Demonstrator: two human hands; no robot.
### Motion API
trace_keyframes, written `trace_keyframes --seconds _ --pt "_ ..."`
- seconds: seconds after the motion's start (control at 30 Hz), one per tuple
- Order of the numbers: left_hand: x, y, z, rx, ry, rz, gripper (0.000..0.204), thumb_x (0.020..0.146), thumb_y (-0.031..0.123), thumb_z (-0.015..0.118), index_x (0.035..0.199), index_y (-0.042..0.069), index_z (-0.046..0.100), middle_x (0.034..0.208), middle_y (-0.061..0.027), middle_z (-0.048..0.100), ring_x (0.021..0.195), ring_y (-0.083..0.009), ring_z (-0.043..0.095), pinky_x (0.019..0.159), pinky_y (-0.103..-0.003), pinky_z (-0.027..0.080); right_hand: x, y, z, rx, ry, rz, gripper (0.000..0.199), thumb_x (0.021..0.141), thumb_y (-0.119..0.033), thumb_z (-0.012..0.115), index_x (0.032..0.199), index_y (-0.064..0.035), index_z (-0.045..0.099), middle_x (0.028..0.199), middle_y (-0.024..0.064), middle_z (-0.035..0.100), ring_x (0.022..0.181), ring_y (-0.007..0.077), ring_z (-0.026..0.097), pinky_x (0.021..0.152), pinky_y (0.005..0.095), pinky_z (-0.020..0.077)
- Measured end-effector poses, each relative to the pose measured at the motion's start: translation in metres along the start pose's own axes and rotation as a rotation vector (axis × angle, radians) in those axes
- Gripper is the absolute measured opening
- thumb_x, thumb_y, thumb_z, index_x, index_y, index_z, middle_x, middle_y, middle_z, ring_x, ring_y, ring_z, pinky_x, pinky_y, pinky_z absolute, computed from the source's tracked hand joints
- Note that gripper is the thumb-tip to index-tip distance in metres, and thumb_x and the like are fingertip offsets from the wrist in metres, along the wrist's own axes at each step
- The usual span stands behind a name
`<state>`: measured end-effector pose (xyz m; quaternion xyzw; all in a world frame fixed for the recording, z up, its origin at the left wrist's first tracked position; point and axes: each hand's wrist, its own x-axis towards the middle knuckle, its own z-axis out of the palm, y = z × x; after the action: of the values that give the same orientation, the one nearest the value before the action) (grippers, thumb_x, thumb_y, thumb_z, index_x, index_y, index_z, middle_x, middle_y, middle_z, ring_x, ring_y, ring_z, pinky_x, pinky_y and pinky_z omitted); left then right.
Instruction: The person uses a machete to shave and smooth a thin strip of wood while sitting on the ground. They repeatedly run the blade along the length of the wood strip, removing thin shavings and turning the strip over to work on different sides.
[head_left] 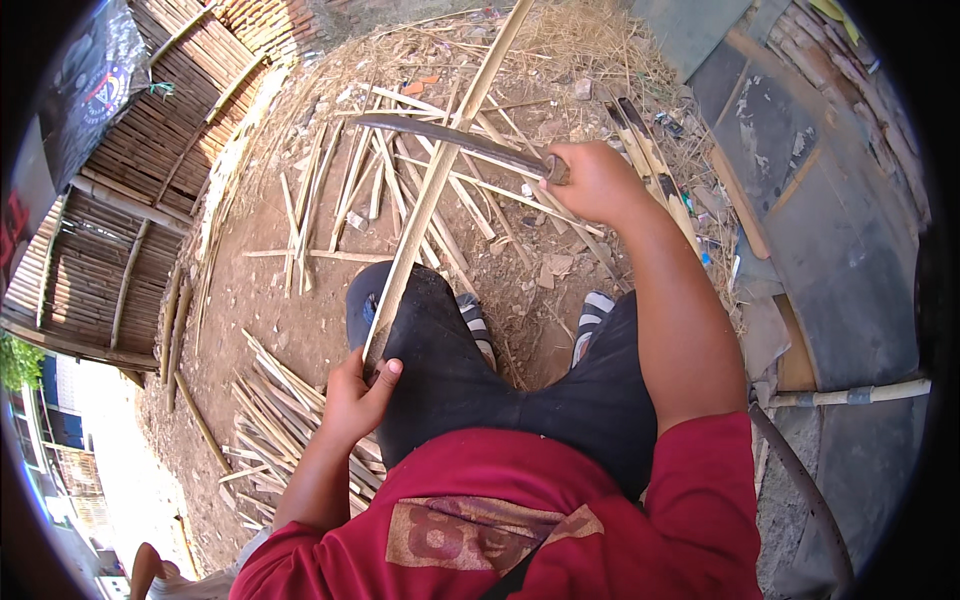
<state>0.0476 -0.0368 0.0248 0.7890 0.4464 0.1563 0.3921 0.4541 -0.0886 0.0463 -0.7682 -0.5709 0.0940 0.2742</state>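
Note:
My left hand (352,402) is closed round the lower end of a long split bamboo strip (425,205), beside my left knee. The strip slants up and away across my thigh toward the top of the view, its pale inner face showing. In my right hand (602,182) is the handle of a machete (440,131) with a dark, slightly curved blade. That blade points left and crosses over the strip at its upper part; whether it touches the strip I cannot tell. My fingers hide most of the handle.
Several bamboo strips (345,205) lie scattered on the dirt ahead of my feet. A denser pile of strips (275,410) is at my left. Woven bamboo panels (110,265) stand at the left, dark sheets (845,250) at the right. Part of another person (150,570) shows at the lower left.

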Motion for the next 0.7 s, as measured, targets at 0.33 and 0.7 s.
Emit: trace_keyframes --seconds 0.33,0.7 --pt "-0.006 -0.013 0.001 0.17 -0.009 0.044 0.04 0.093 0.036 0.078 0.093 -0.001 0.061 0.064 0.0002 0.054 0.061 -0.0083 0.049 0.056 -0.03 0.042 0.001 -0.012 0.007 0.01 -0.017 -0.001 0.017 0.082 -0.02 0.073 0.095 -0.01 0.07 0.084 0.0166 0.072 0.087 0.0379 0.072 0.077 0.0485 0.0562" --pt "-0.012 -0.013 -0.003 0.221 0.04 0.064 0.044 0.09 0.037 0.08 0.095 -0.003 0.062 0.063 -0.0028 0.056 0.06 -0.0099 0.051 0.056 -0.032 0.045 0.0 -0.028 0.012 0.011 -0.064 -0.04 0.028 0.083 -0.021 0.075 0.108 -0.0083 0.072 0.087 0.0203 0.072 0.085 0.0409 0.071 0.076 0.0497 0.0564"
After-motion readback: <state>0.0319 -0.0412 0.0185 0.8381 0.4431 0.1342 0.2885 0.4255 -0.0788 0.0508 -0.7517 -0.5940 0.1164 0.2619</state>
